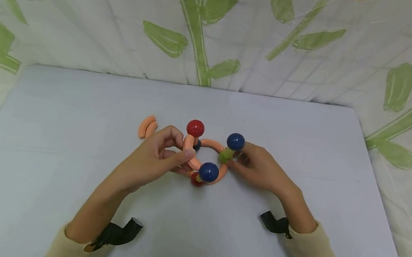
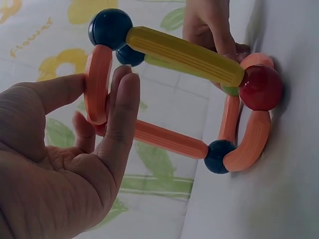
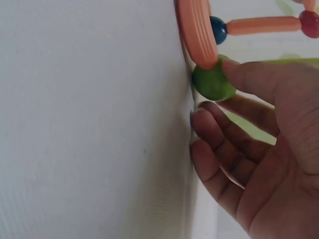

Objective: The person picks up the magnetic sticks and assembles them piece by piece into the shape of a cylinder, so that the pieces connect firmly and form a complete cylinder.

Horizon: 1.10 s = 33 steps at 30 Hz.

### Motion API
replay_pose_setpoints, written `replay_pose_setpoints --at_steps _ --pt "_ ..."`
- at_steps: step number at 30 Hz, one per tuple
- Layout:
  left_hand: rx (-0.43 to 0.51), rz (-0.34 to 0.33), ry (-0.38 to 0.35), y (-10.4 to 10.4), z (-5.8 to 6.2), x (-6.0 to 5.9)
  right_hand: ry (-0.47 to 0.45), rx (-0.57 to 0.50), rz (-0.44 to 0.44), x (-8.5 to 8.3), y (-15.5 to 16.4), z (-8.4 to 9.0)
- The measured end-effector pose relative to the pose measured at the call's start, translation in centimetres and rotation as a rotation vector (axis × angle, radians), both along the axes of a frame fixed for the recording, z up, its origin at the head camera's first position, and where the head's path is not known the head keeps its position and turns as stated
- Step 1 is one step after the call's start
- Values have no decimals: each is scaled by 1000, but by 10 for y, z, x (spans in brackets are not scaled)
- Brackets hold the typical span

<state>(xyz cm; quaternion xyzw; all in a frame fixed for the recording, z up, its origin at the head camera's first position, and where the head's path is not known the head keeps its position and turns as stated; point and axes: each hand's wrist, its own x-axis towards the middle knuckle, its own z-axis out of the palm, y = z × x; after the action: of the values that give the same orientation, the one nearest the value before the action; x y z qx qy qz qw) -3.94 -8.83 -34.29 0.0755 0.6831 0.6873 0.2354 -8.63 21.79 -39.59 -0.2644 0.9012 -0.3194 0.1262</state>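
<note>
A magnetic ball-and-rod frame stands on the table, its base a ring of curved orange rods [image 3: 194,30] joined by balls. Upright rods, one of them yellow [image 2: 189,57] and one orange [image 2: 172,139], rise to a red ball [image 1: 195,128] and two blue balls [image 1: 236,141]. My left hand [image 1: 152,154] pinches an upper curved orange rod [image 2: 97,84] between thumb and fingers; the rod spans the red ball and the nearer blue ball [image 1: 209,172]. At the base's right side, my right hand [image 1: 261,168] holds the green ball [image 3: 213,82] with thumb and fingers.
Two loose curved orange rods [image 1: 143,127] lie side by side, left of the frame and just beyond my left hand. A white table [image 1: 77,94] reaches back to a white curtain [image 1: 119,17] painted with green leaves. Black mounts [image 1: 119,234] stick out from both wrists.
</note>
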Motion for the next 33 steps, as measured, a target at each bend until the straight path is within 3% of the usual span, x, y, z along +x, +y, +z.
replay_pose_setpoints --at_steps 11,20,29,33 --pt "-23 10 26 4 1 5 13 9 -83 3 -8 -2" --pt "-22 18 7 0 5 15 34 -2 -181 5 -16 -7" --pt "-43 18 6 -7 4 16 -11 71 -213 11 -21 3" --pt "-102 -3 23 -18 4 15 -53 112 -216 14 -23 7"
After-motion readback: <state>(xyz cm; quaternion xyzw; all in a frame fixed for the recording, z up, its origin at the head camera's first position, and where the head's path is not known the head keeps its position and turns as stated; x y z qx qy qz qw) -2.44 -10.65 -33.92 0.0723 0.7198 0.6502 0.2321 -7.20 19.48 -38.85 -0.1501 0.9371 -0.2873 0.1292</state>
